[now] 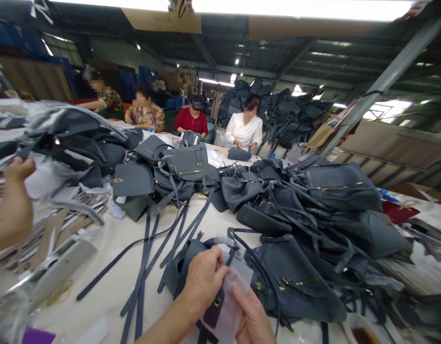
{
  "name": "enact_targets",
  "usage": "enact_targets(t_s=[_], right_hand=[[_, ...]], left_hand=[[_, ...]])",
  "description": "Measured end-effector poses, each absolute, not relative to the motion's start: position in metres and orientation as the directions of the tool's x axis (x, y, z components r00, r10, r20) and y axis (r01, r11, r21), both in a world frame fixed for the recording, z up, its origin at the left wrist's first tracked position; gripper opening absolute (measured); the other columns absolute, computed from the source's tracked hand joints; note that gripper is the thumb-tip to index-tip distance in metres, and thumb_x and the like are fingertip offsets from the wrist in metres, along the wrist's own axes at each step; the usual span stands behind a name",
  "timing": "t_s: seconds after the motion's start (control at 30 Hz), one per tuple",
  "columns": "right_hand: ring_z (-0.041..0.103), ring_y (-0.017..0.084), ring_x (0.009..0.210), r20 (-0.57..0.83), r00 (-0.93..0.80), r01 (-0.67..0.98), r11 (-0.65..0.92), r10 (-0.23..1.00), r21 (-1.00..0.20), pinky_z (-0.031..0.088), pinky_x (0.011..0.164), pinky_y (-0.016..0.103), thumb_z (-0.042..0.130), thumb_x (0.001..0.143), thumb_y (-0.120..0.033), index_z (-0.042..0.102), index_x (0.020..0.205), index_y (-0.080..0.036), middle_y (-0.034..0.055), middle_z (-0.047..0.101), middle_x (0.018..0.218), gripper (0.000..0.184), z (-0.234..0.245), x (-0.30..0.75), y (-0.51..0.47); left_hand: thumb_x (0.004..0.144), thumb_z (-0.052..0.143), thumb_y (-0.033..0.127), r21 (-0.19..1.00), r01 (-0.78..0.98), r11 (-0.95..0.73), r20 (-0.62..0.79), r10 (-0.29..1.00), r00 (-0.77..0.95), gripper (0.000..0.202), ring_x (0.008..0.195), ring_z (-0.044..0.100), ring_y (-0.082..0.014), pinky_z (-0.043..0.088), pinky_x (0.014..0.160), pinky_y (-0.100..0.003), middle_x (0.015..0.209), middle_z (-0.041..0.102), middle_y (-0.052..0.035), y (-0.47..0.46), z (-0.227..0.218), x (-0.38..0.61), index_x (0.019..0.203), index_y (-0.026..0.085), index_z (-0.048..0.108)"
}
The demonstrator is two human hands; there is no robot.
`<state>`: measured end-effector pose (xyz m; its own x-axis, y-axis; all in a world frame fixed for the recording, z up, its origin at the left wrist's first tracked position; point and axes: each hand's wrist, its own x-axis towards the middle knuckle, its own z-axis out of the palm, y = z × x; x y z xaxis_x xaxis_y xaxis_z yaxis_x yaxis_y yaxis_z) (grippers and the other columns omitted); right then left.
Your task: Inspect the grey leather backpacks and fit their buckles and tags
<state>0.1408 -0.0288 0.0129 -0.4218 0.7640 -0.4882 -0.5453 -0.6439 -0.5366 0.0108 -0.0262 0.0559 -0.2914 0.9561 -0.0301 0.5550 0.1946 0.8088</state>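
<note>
My left hand (205,274) is closed, its thumb and fingertips pinching a thin translucent wrapping sheet (243,271) over a dark strap. My right hand (252,313) pinches the same sheet lower down, a little to the right. Between the hands runs a dark grey-blue strap (213,310) with a small round metal fitting, partly covered by the sheet. Behind my left hand lies a dark grey-blue bag (182,263), largely hidden by the hand and sheet. A looped handle (223,242) with clear film on it rises just above my fingers.
Dark backpacks (295,272) with gold zips lie close on the right; more bags (188,165) are heaped ahead. Long loose straps (145,267) cross the white table (109,258). At left, another person's hand (19,169) touches a bag. Several co-workers sit opposite.
</note>
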Motion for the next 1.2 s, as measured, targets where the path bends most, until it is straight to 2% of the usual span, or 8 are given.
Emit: enact_targets(t_s=[0.17, 0.27, 0.43, 0.6, 0.77, 0.9, 1.03, 1.2], right_hand=[[0.072, 0.031, 0.09, -0.449, -0.394, -0.511, -0.597, 0.802, -0.618, 0.055, 0.082, 0.043, 0.09, 0.051, -0.019, 0.067, 0.107, -0.02, 0.0091, 0.078, 0.094, 0.061, 0.018, 0.138, -0.03], [0.072, 0.031, 0.087, -0.432, -0.397, -0.502, -0.586, 0.81, -0.636, 0.055, 0.081, 0.045, 0.089, 0.051, -0.02, 0.062, 0.116, -0.019, 0.0105, 0.078, 0.095, 0.071, 0.022, 0.139, -0.029], [0.073, 0.031, 0.083, -0.448, -0.399, -0.481, -0.599, 0.8, -0.64, 0.055, 0.077, 0.043, 0.09, 0.049, -0.023, 0.061, 0.116, -0.018, 0.0115, 0.078, 0.091, 0.073, 0.02, 0.141, -0.031], [0.072, 0.026, 0.072, -0.463, -0.353, -0.399, -0.579, 0.813, -0.711, 0.056, 0.069, 0.038, 0.091, 0.049, -0.028, 0.058, 0.112, -0.017, 0.0107, 0.078, 0.085, 0.072, 0.012, 0.144, -0.033], [0.071, 0.024, 0.067, -0.466, -0.279, -0.314, -0.538, 0.84, -0.782, 0.056, 0.065, 0.035, 0.09, 0.049, -0.032, 0.062, 0.102, -0.015, 0.0082, 0.078, 0.077, 0.062, 0.005, 0.144, -0.034], [0.07, 0.025, 0.07, -0.468, -0.281, -0.238, -0.533, 0.838, -0.812, 0.056, 0.07, 0.036, 0.089, 0.051, -0.034, 0.065, 0.094, -0.014, 0.0081, 0.078, 0.077, 0.052, -0.002, 0.145, -0.034], [0.07, 0.026, 0.076, -0.462, -0.289, -0.202, -0.525, 0.839, -0.827, 0.055, 0.073, 0.036, 0.088, 0.052, -0.036, 0.07, 0.093, -0.014, 0.0066, 0.077, 0.079, 0.05, -0.004, 0.149, -0.033], [0.067, 0.028, 0.092, -0.421, -0.25, -0.21, -0.473, 0.872, -0.856, 0.052, 0.081, 0.034, 0.083, 0.059, -0.041, 0.071, 0.1, -0.018, 0.0063, 0.076, 0.095, 0.048, 0.01, 0.151, -0.033]], left_hand=[[0.075, 0.058, 0.028, 0.759, 0.601, 0.25, -0.009, 0.927, -0.374, 0.018, 0.074, 0.055, -0.0188, 0.034, 0.066, -0.028, 0.083, 0.06, -0.0015, -0.043, 0.057, 0.002, 0.092, 0.021, 0.053], [0.085, 0.048, 0.041, 0.811, 0.502, 0.302, -0.113, 0.921, -0.372, 0.023, 0.073, 0.056, -0.0201, 0.035, 0.066, -0.029, 0.078, 0.06, -0.0018, -0.058, 0.051, -0.013, 0.091, 0.019, 0.055], [0.076, 0.054, 0.06, 0.912, -0.054, 0.407, -0.41, 0.908, -0.089, 0.042, 0.064, 0.056, -0.0186, 0.039, 0.057, -0.026, 0.065, 0.057, 0.0005, -0.075, 0.041, -0.02, 0.074, 0.018, 0.057], [0.059, 0.079, 0.036, 0.85, -0.379, 0.365, -0.396, 0.918, -0.005, 0.048, 0.08, 0.063, -0.0228, 0.047, 0.072, -0.03, 0.085, 0.069, -0.0047, -0.084, 0.038, -0.001, 0.099, 0.014, 0.065], [0.064, 0.073, 0.034, 0.905, -0.301, 0.299, -0.35, 0.927, -0.133, 0.038, 0.078, 0.064, -0.023, 0.05, 0.07, -0.029, 0.085, 0.071, -0.0044, -0.096, 0.025, 0.009, 0.096, 0.015, 0.065], [0.074, 0.061, 0.029, 0.99, 0.002, 0.141, -0.134, 0.945, -0.298, 0.037, 0.098, 0.064, -0.0267, 0.05, 0.086, -0.031, 0.107, 0.071, -0.0074, -0.104, 0.018, 0.013, 0.109, 0.019, 0.064], [0.076, 0.054, 0.017, 0.948, 0.316, 0.035, 0.028, 0.981, -0.192, 0.039, 0.104, 0.065, -0.027, 0.048, 0.092, -0.03, 0.114, 0.07, -0.0077, -0.107, 0.014, 0.014, 0.112, 0.024, 0.067], [0.062, 0.049, 0.004, 0.872, 0.487, 0.049, 0.0, 0.995, -0.1, 0.071, 0.107, 0.064, -0.0278, 0.049, 0.093, -0.031, 0.119, 0.069, -0.0074, -0.109, 0.009, 0.013, 0.129, 0.026, 0.058]])
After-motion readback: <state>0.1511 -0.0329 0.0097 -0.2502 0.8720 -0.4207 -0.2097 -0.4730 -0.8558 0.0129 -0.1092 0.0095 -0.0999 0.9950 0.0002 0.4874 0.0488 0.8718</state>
